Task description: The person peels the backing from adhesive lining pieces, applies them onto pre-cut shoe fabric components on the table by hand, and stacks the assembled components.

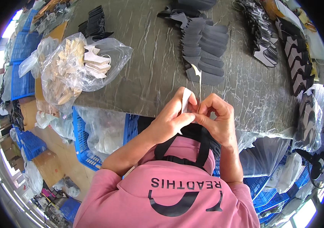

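My left hand is closed around a white cut piece, which shows between its fingers near the front edge of the worktable. Beside it my right hand pinches the lower end of a thin cream piece that points up and away from me. The fingertips of both hands meet, so the joint between the two pieces is hidden. Just beyond them lies a fanned stack of dark grey cut pieces. To the left, a clear plastic bag holds cream and white pieces.
The worktable has a dark, creased covering. More dark piece stacks line its right side, with another at the far left. Blue crates and plastic bags stand below the front edge. A black fan is at the right.
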Demonstrator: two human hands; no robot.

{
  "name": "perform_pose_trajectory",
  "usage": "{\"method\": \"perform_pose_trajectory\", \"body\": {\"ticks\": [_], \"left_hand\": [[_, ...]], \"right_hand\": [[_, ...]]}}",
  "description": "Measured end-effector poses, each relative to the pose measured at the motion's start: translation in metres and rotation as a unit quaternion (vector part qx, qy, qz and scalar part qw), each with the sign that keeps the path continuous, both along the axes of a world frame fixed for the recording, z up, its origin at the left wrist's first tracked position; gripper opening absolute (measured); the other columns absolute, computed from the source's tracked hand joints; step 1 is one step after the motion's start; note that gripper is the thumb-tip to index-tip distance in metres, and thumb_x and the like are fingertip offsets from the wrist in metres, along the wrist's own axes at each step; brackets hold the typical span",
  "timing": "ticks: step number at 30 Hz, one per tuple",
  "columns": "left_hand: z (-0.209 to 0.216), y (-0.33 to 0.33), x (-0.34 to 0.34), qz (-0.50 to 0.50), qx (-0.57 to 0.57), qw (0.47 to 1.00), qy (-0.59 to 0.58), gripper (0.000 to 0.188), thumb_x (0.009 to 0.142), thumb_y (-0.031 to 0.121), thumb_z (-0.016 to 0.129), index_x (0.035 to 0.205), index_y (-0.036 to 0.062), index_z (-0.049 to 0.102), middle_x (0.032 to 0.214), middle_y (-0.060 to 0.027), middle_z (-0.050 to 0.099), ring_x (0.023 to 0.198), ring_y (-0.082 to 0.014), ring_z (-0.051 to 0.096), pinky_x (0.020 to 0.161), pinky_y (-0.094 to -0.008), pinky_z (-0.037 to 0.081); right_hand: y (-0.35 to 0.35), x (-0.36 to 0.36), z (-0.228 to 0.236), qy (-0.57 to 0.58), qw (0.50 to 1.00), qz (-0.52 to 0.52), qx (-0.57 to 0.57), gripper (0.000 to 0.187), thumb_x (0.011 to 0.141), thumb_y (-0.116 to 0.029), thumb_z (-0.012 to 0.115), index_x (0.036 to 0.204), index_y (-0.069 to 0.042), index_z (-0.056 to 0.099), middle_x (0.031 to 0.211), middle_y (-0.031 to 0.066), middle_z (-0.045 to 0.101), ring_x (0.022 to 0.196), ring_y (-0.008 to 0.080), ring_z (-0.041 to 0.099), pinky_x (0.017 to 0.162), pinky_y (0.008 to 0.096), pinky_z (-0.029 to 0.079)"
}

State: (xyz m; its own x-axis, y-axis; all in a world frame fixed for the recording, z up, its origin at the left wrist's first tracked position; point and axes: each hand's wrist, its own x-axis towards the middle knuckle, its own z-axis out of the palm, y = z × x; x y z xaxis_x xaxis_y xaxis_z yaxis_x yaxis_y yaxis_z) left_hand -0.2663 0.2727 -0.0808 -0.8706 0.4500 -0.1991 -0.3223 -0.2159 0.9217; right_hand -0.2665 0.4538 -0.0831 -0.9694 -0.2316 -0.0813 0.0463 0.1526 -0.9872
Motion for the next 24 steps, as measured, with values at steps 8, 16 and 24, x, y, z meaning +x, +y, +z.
{"method": "perform_pose_trajectory", "body": {"ticks": [8, 16, 24], "left_hand": [[0.006, 0.003, -0.002, -0.015, 0.010, 0.997, -0.076, 0.017, 0.086, 0.002, 0.050, 0.099, 0.0077, 0.041, 0.093, -0.0037, 0.044, 0.079, -0.0108, 0.044, 0.070, -0.0274, 0.043], [-0.007, -0.001, -0.004, -0.012, 0.053, 0.983, -0.174, 0.014, 0.081, 0.001, 0.046, 0.093, 0.0079, 0.045, 0.086, -0.0022, 0.046, 0.072, -0.0113, 0.047, 0.065, -0.0262, 0.042], [-0.013, -0.015, 0.016, -0.022, 0.068, 0.981, -0.180, 0.011, 0.077, 0.003, 0.046, 0.085, 0.0107, 0.046, 0.081, 0.0009, 0.044, 0.064, -0.0078, 0.045, 0.056, -0.0222, 0.034]], "right_hand": [[0.000, 0.001, 0.003, 0.003, 1.000, 0.011, 0.016, 0.022, 0.074, -0.002, 0.080, 0.075, -0.005, 0.058, 0.073, 0.0002, 0.060, 0.064, 0.0078, 0.056, 0.057, 0.0239, 0.046], [0.002, 0.001, -0.001, -0.017, 0.997, 0.074, -0.013, 0.020, 0.073, 0.003, 0.076, 0.076, -0.005, 0.057, 0.078, 0.0013, 0.059, 0.068, 0.0108, 0.058, 0.063, 0.0246, 0.048], [0.027, -0.016, -0.028, -0.100, 0.798, -0.262, -0.533, 0.011, 0.086, -0.001, 0.051, 0.084, -0.010, 0.046, 0.077, 0.0011, 0.050, 0.066, 0.0124, 0.052, 0.063, 0.0304, 0.050]]}}
